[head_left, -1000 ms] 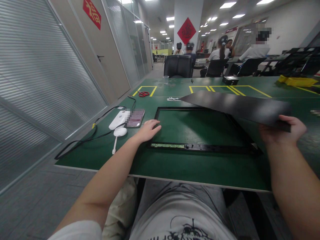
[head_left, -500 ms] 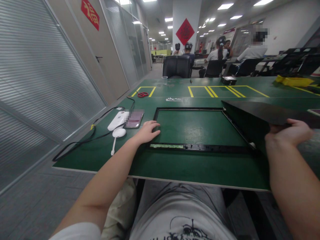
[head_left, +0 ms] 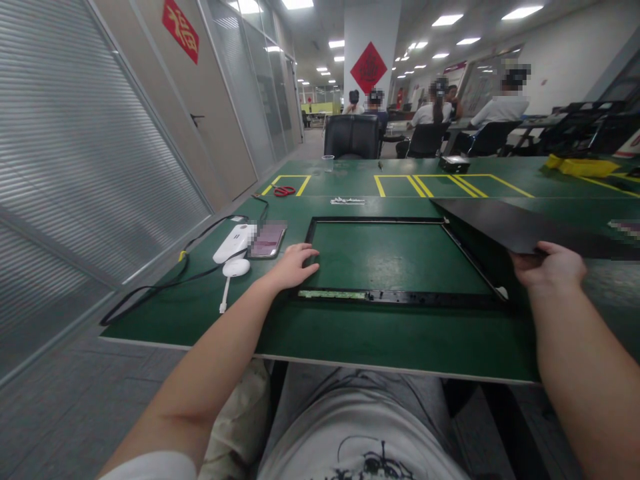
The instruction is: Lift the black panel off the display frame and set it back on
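A thin black rectangular frame [head_left: 435, 298] lies flat on the green table, with a strip of green circuit board [head_left: 333, 295] along the left part of its near bar. My left hand [head_left: 295, 265] rests across the frame's left bar, its thumb and fingers apart. A thin, dark, flat panel [head_left: 493, 223] slants above the table at the frame's right side. Gripping that panel by its near edge is my right hand [head_left: 555, 265], thumb on top and the other fingers partly hidden below.
Left of the frame are a phone [head_left: 269, 240], a white device [head_left: 233, 243], a white adapter [head_left: 236, 268] and a black cable [head_left: 150, 288]. Farther back lie red scissors [head_left: 284, 191], small white pieces [head_left: 347, 201], a clear cup [head_left: 328, 163] and a black box [head_left: 455, 164]. People sit beyond.
My right hand has moved left with the panel, closer to the frame. My left hand stays on the frame's left bar. The view has shifted slightly.
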Demonstrator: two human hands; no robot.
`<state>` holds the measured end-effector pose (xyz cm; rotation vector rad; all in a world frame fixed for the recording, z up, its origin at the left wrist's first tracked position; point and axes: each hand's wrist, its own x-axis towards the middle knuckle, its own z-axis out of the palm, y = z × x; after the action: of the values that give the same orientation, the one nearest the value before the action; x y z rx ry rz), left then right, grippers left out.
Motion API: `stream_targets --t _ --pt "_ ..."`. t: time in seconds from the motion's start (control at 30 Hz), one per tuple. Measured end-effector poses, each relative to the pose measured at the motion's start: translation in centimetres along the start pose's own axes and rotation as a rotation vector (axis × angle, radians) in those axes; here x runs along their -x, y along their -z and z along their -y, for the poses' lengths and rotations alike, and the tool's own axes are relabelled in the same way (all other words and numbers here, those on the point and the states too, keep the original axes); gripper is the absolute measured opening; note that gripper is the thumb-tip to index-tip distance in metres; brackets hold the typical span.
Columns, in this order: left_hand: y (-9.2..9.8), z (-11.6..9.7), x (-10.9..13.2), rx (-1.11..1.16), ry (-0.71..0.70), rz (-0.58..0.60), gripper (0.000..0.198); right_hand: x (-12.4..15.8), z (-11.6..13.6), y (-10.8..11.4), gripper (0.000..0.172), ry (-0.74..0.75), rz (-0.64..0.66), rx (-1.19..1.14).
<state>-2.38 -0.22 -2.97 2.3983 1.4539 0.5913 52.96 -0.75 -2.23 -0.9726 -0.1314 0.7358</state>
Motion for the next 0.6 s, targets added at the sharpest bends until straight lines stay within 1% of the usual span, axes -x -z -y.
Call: stream_targets --t 0.03,0.1,0.17,0.37,0.47,0.6 --pt "0.0 0.0 0.0 -0.002 -0.003 0.0 0.047 0.5 0.0 -0.4 0.024 -0.029 -0.036 -0.027" --pt "0.0 0.0 0.0 -0.012 -0.005 0.004 0.048 1.4 0.1 -1.0 0.026 -0.054 -0.068 -0.06" --pt "0.0 0.0 0.0 -0.024 -0.005 0.007 0.049 2.1 0.2 -1.4 0.026 -0.055 -0.068 -0.078" --pt "0.1 -0.4 0.0 -0.04 -0.005 0.011 0.049 3.7 0.6 -2.1 0.022 0.037 -0.075 -0.092" --pt "0.2 -0.5 0.0 -0.02 0.009 -0.005 0.05 4.7 0.7 -2.3 0.019 0.064 -0.032 -0.1" --pt "0.5 -0.6 0.0 0.032 0.016 -0.052 0.048 6.0 0.9 -2.5 0.021 0.081 0.094 -0.138"
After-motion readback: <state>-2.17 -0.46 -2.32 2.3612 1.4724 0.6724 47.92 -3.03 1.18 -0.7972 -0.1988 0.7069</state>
